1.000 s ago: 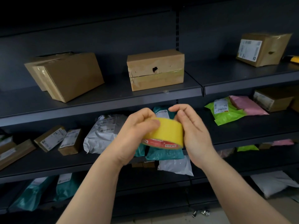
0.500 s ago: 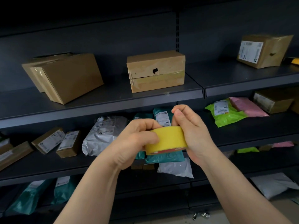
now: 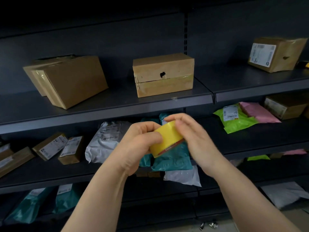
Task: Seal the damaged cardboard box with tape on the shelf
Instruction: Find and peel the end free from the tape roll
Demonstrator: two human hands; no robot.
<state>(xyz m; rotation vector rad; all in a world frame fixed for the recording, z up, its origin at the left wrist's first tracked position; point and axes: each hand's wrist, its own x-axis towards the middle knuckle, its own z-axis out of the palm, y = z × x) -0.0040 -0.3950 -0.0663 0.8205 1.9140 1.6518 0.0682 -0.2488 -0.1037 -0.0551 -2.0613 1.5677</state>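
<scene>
Shelving: one dark metal unit; its top shelf (image 3: 117,101) carries three cardboard boxes, well apart.
Left box (image 3: 71,84): the largest of the three, sitting askew with a corner toward the shelf's front edge.
Right box (image 3: 287,54): one white label on its face, tilted.
Damaged box (image 3: 163,64): the middle one, upright near the front edge of the top shelf, above and beyond the hands. It has one dark hole (image 3: 162,74) in its front face, just above a split seam with old tape along it.
Mailers, middle shelf: four, one each of grey-white (image 3: 103,141), teal (image 3: 172,159), green (image 3: 239,121) and pink (image 3: 259,113).
Small labelled boxes (image 3: 50,145): two, side by side, left of the grey-white mailer.
Left hand (image 3: 138,144): its grip is closed round the tape roll, thumb across the outer face.
Right hand (image 3: 192,139): fingers curled over the roll's upper edge. The grip looks like a pinch there, though motion blur hides the thumb.
Tape roll (image 3: 167,139): one, yellow, tilted, held between both hands in front of the middle shelf.
</scene>
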